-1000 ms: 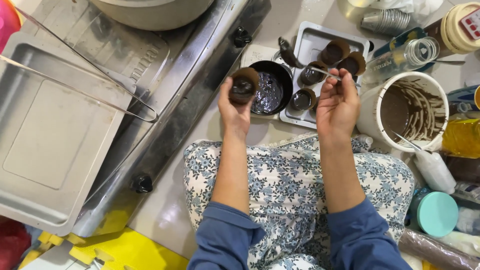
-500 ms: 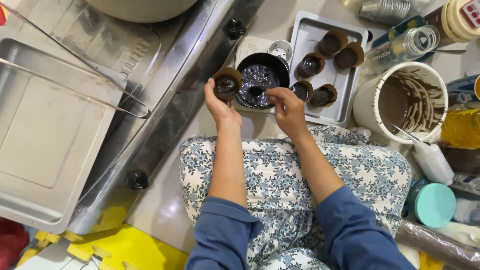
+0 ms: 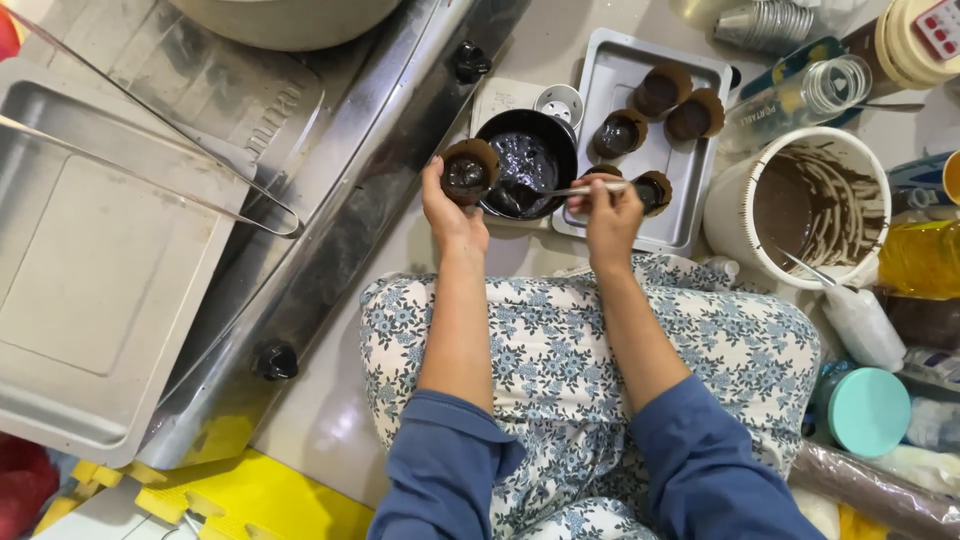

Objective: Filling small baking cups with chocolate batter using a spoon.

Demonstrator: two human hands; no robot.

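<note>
My left hand [image 3: 450, 208] holds a brown paper cupcake cup [image 3: 468, 170] with dark batter in it, right beside a black bowl [image 3: 555, 138] of glossy chocolate. My right hand [image 3: 608, 212] grips a metal spoon [image 3: 580, 189] whose tip reaches into the black bowl. Just behind my right hand lies a metal baking tray [image 3: 605, 80] with several filled brown cups [image 3: 660, 90]. One cup [image 3: 655, 190] sits next to my right knuckles.
A white bucket [image 3: 725, 215] with brown batter and a whisk stands at the right. A large metal oven with a pan [image 3: 90, 260] fills the left. A stack of foil cups [image 3: 770, 22], a glass jar [image 3: 810, 92], a teal lid [image 3: 865, 410] and bottles crowd the right edge.
My right hand came from the tray to the black bowl, then drew back a little with the spoon in the chocolate. My left hand kept the cup beside the bowl.
</note>
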